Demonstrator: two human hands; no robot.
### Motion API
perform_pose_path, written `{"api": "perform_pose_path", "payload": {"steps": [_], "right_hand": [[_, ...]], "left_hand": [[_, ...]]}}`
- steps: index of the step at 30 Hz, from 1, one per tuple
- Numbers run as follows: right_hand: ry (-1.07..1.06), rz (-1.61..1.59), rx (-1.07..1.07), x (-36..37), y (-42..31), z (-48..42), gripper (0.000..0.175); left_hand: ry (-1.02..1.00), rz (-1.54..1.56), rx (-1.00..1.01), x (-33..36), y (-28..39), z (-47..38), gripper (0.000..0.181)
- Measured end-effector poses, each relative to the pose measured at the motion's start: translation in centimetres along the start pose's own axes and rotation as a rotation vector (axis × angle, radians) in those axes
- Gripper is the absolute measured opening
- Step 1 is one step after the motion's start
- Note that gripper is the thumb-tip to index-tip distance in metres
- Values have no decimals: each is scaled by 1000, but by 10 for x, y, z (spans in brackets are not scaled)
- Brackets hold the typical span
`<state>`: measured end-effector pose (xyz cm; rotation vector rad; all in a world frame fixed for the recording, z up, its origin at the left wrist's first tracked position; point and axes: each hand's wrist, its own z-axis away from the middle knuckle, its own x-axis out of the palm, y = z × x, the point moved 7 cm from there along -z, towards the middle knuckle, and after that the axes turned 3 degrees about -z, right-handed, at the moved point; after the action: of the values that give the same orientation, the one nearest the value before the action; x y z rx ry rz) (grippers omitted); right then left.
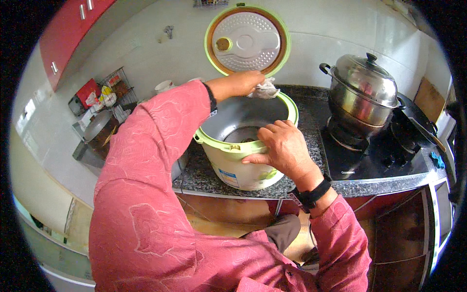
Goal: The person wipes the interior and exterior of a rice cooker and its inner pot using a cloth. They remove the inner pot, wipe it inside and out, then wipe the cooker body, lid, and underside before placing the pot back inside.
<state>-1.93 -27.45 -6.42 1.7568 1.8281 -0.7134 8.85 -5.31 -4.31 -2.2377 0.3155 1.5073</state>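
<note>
A rice cooker with a light green rim stands on the speckled stone counter. Its lid is raised behind it, the metal inner plate facing me. A dark round patch shows on the bottom of the grey interior. My left hand reaches across the back of the opening and holds a crumpled whitish cloth at the back right of the rim. My right hand grips the front right rim, its thumb against the outer wall and its fingers curled over the edge, their tips partly hidden.
Right of the cooker, a lidded steel steamer pot sits on a black gas hob, beside a dark pan. At the left are a lidded pot, a wire rack and a white cup. A red wall cabinet hangs upper left.
</note>
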Motion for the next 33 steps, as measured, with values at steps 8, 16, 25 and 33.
{"api": "perform_pose_path", "payload": {"steps": [8, 16, 25, 33], "right_hand": [[82, 1, 25, -1, -1, 3, 59], [105, 18, 42, -2, -2, 3, 58], [107, -10, 52, 1, -2, 4, 56], [95, -18, 70, 2, -1, 3, 57]], "left_hand": [[414, 106, -501, -104, -49, 43, 29], [-74, -4, -121, -21, -9, 41, 30], [-647, 584, -795, -72, 0, 163, 31], [347, 38, -696, -102, 51, 180, 24]]}}
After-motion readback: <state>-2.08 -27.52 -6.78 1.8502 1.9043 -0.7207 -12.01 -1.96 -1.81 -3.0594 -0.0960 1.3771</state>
